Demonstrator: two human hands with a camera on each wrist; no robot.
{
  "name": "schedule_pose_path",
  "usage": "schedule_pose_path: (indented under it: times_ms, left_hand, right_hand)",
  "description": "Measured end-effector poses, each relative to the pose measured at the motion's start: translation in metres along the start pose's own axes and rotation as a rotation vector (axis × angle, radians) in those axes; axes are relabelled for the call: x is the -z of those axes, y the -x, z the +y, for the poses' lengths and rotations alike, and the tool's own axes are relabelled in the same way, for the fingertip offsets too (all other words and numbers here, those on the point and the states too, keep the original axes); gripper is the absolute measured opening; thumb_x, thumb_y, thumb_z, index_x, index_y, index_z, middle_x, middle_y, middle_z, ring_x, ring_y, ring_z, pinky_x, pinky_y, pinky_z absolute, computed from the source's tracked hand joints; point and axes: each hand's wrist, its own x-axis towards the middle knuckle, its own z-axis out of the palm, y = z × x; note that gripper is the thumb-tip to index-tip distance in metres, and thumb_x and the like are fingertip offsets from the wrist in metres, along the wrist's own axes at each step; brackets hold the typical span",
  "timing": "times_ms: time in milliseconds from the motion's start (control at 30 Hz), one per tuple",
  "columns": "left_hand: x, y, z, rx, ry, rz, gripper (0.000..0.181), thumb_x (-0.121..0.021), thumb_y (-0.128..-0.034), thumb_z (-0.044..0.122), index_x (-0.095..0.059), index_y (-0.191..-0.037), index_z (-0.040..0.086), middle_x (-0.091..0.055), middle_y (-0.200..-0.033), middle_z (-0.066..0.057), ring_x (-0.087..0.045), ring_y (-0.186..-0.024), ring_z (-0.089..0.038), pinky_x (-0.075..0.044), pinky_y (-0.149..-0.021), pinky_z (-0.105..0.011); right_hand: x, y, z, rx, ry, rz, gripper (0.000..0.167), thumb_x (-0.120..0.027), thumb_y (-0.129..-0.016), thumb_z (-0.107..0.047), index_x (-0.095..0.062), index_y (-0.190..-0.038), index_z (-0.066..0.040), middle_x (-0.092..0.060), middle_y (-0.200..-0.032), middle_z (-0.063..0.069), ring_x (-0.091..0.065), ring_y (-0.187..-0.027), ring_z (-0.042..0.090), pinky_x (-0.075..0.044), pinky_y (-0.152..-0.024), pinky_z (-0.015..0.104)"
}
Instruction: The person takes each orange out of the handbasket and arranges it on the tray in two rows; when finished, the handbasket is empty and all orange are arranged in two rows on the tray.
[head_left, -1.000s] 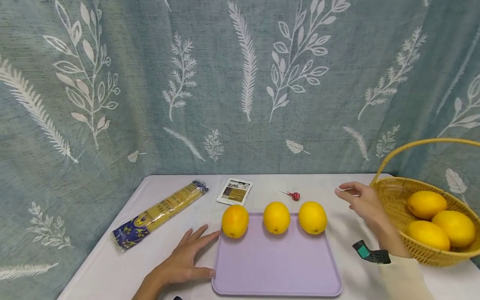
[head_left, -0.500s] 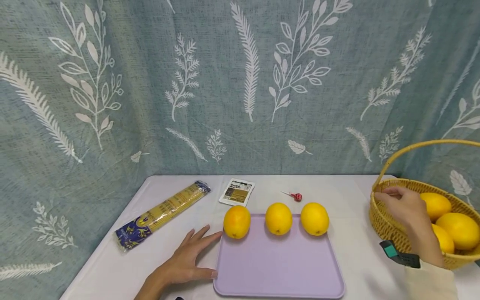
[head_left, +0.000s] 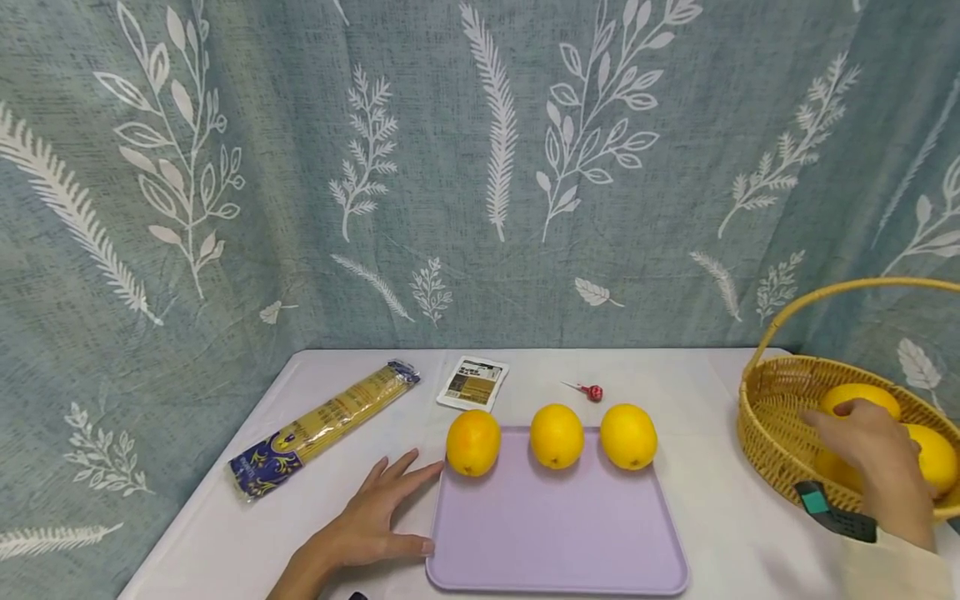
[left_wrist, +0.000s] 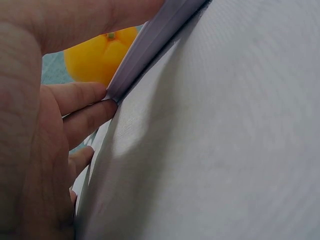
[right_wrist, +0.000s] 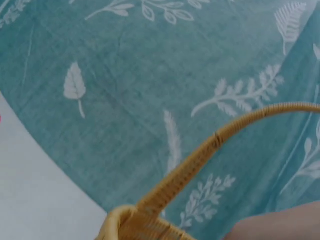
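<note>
My left hand lies on the white table at the tray's left side, fingers spread. In the left wrist view its fingertips touch the rim of the lilac tray. Three yellow citrus fruits stand in a row along the tray's far edge: a left one, a middle one and a right one. My right hand, blurred, reaches into the wicker basket above a front fruit, mostly covered by it. Two other fruits are partly hidden behind the hand.
A long pack of spaghetti lies at the left. Behind the tray are a small white food packet and a red lollipop. The basket's tall handle arches over it; a patterned curtain hangs behind.
My right hand has moved right, from beside the tray over the basket's rim and into the basket among the fruits. The left hand has stayed at the tray's edge.
</note>
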Motion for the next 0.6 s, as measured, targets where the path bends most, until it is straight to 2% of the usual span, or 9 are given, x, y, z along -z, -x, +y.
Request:
schedule_pose_path:
  times_ms: [100, 200, 300, 367, 533, 600]
  left_hand:
    - [0.000, 0.000, 0.000, 0.015, -0.002, -0.004, 0.093, -0.081, -0.0727, 0.051, -0.047, -0.153, 0.019, -0.038, -0.161, -0.016, -0.019, -0.152, -0.046, 0.001, -0.120, -0.071]
    - [0.000, 0.000, 0.001, 0.028, -0.003, -0.008, 0.093, -0.081, -0.0722, 0.051, -0.047, -0.153, 0.020, -0.037, -0.161, -0.016, -0.018, -0.152, -0.045, 0.001, -0.120, -0.071]
    - [0.000, 0.000, 0.001, 0.029, -0.001, -0.008, 0.093, -0.081, -0.0723, 0.051, -0.047, -0.153, 0.020, -0.036, -0.162, -0.016, -0.018, -0.153, -0.045, 0.001, -0.120, -0.071]
    - [-0.001, 0.000, 0.001, 0.025, -0.001, -0.007, 0.093, -0.081, -0.0724, 0.051, -0.047, -0.153, 0.020, -0.037, -0.161, -0.017, -0.018, -0.152, -0.045, 0.001, -0.120, -0.071]
    - [-0.001, 0.000, 0.001, 0.021, 0.000, -0.002, 0.093, -0.081, -0.0722, 0.051, -0.047, -0.153, 0.020, -0.039, -0.160, -0.016, -0.019, -0.152, -0.046, 0.001, -0.120, -0.070]
    - [-0.001, -0.001, 0.001, 0.020, -0.004, -0.002, 0.093, -0.081, -0.0722, 0.052, -0.047, -0.153, 0.019, -0.039, -0.160, -0.015, -0.019, -0.152, -0.046, 0.001, -0.120, -0.070]
  right_hand:
    - [-0.004, -0.005, 0.010, 0.048, 0.007, -0.056, 0.089, -0.064, -0.096, -0.045, -0.028, -0.147, 0.017, -0.029, -0.145, 0.045, -0.038, -0.123, 0.061, -0.042, -0.099, 0.067]
    - [-0.009, -0.011, 0.016, 0.080, -0.003, -0.114, 0.087, -0.071, -0.092, -0.034, -0.026, -0.146, 0.020, -0.025, -0.146, 0.046, -0.037, -0.124, 0.060, -0.041, -0.102, 0.068]
    - [-0.015, -0.017, 0.020, 0.099, 0.005, -0.131, 0.078, -0.070, -0.092, -0.024, -0.030, -0.142, 0.020, -0.029, -0.143, 0.045, -0.040, -0.121, 0.057, -0.042, -0.101, 0.067]
    - [-0.016, -0.019, 0.021, 0.097, 0.009, -0.142, 0.076, -0.068, -0.093, -0.025, -0.030, -0.141, 0.020, -0.030, -0.141, 0.045, -0.041, -0.120, 0.057, -0.043, -0.100, 0.067]
    - [-0.014, -0.019, 0.023, 0.147, 0.065, -0.148, 0.094, -0.067, -0.092, -0.043, -0.023, -0.148, 0.018, -0.025, -0.142, 0.049, -0.034, -0.124, 0.063, -0.040, -0.102, 0.069]
    - [-0.014, -0.016, 0.022, 0.139, 0.068, -0.123, 0.100, -0.068, -0.091, -0.046, -0.020, -0.149, 0.019, -0.023, -0.141, 0.050, -0.032, -0.125, 0.064, -0.038, -0.102, 0.070]
